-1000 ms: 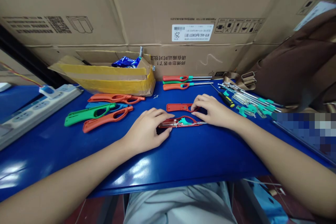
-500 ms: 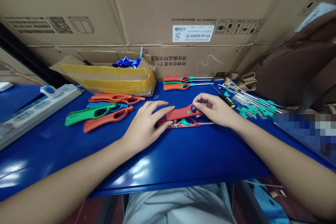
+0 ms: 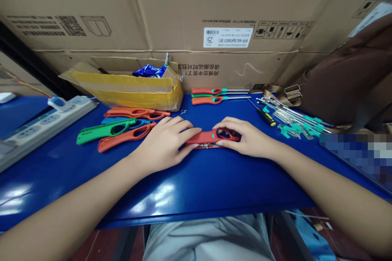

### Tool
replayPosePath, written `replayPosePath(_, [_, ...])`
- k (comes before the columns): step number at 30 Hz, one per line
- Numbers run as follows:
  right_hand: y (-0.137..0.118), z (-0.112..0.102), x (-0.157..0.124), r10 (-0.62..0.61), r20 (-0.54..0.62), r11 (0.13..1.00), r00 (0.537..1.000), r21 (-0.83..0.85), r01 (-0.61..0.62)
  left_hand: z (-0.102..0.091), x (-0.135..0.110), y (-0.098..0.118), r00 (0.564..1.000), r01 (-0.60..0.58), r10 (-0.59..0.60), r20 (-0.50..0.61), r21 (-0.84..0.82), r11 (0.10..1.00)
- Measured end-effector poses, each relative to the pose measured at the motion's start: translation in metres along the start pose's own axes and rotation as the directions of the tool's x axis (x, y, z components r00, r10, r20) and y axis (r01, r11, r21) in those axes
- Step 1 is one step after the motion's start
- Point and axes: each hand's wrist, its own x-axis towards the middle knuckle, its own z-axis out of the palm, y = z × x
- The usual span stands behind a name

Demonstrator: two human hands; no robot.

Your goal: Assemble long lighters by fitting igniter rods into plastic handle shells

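Both hands hold a red gas lighter [image 3: 203, 137] low over the blue table, one at each end. Its upper casing half lies over the lower half, and a gap along the near side shows white and green inner parts. My left hand [image 3: 171, 138] pinches the left end between thumb and fingers. My right hand [image 3: 245, 136] grips the right end around the trigger loop, thumb on the near side and fingers on the far side. The right hand hides the metal tube.
Loose orange, green and blue casing halves [image 3: 105, 131] lie left. Behind are assembled lighters [image 3: 206, 100] and a cardboard box [image 3: 128, 89]. Right: a screwdriver [image 3: 266, 117], metal tubes with green parts [image 3: 294, 120] and a brown bag [image 3: 346, 65]. A power strip [image 3: 45, 126] lies far left.
The upper red casing half has come down over the lower half, tilted before and now nearly lined up. My right hand has moved down and now wraps around the right end.
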Motion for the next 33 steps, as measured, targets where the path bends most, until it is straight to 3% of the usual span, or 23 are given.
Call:
replayPosePath(4, [-0.0009,0.0015,0.0002,-0.079,0.047,0.994,0.996,-0.069,0.082,-0.0032,0.0002,-0.0012,0.997,-0.015,0.013,0.070,0.026,1.000])
replayPosePath(14, [-0.0004,0.0051,-0.0005,-0.076,0.109,0.969,0.991,-0.226,0.099,-0.0016,0.0004,0.0013,0.986,0.001,0.001,0.165,-0.012,1.000])
replayPosePath(33, [0.0030,0.0055,-0.0018,-0.066,0.140,0.962,0.988,-0.254,0.100,0.0012,0.0003,0.0007,0.981,0.013,-0.009,0.196,-0.019,1.000])
